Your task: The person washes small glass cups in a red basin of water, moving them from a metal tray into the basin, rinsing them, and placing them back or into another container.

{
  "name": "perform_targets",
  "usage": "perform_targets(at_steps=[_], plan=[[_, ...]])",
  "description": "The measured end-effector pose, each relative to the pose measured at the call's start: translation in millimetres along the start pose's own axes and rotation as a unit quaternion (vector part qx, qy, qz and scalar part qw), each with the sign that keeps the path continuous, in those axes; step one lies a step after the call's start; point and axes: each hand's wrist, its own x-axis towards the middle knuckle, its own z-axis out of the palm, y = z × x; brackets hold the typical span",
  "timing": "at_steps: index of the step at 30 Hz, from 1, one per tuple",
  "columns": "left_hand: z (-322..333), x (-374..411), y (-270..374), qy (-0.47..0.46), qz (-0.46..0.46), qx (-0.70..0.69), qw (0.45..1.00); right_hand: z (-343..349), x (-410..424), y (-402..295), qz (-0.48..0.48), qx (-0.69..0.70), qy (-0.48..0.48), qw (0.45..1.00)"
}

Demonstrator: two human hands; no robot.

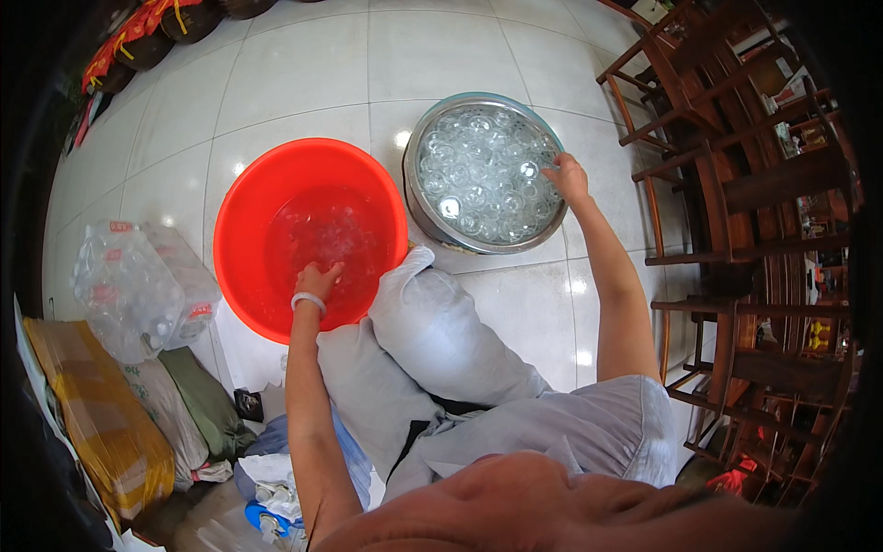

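Observation:
A large red plastic basin (255, 207) with water in its bottom stands on the tiled floor. My left hand (319, 281), with a pale bangle at the wrist, is inside the basin at the near side, fingers spread above or at the water. Whether it touches anything under the surface is not plain. To the right stands a round metal tub (414, 200) filled with many clear, round-rimmed glass or plastic pieces (476, 172). My right hand (567, 178) is at the tub's right rim, its fingertips reaching over the edge; what they touch is hard to tell.
Clear plastic packs (127, 293) stand left of the basin, with a taped cardboard box (103, 414) and a green sack (200, 400) nearer. Dark wooden chairs (717, 200) line the right side. Dark jars with red cloth (141, 48) stand at the upper left.

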Motion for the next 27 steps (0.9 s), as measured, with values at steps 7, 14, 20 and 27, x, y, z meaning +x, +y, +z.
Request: perform_targets(at_steps=[7,14,20,27], plan=[[3,3,-5,0.022,0.0,0.019,1.0,-15,1,-9,0.034,-0.058,-0.056,0.996],[-6,-8,10,0.0,0.006,-0.019,1.0,-7,8,10,0.014,0.029,-0.063,0.998],[-6,-9,11,-0.021,-0.011,-0.043,0.999,7,12,30,0.0,0.16,-0.085,0.983],[1,2,-5,0.014,0.02,-0.015,1.0,-6,17,19,-0.03,0.133,-0.154,0.979]])
